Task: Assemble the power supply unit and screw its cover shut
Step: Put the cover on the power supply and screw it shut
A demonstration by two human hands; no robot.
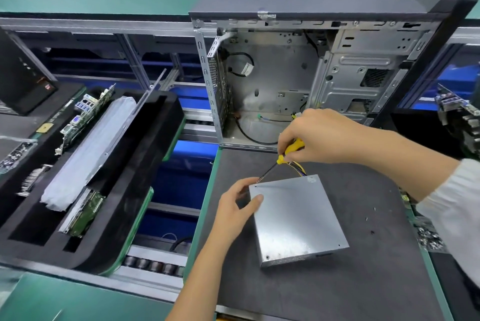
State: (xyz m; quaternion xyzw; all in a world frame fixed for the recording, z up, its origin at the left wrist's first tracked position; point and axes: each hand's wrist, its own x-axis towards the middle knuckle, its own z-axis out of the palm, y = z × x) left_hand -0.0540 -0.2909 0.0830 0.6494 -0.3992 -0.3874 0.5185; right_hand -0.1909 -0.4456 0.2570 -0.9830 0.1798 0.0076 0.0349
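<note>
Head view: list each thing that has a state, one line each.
power supply unit: cover on, flat on the mat
screwdriver: tip at the cover's far left corner
left hand: steadies that corner
right hand: grips the yellow handle
computer case: side open, upright

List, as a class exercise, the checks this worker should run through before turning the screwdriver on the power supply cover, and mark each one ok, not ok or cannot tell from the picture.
1. Screwdriver gripped firmly: ok, the right hand is curled round its yellow handle.
2. Tip at the corner hole: ok, it points at the far-left corner of the power supply unit.
3. Screw seated in that hole: cannot tell, too small.
4. Unit steadied: ok, the left hand holds that corner.
5. Unit lying flat on the grey mat: ok.
6. Wire bundle clear of the cover seam: cannot tell.
</note>
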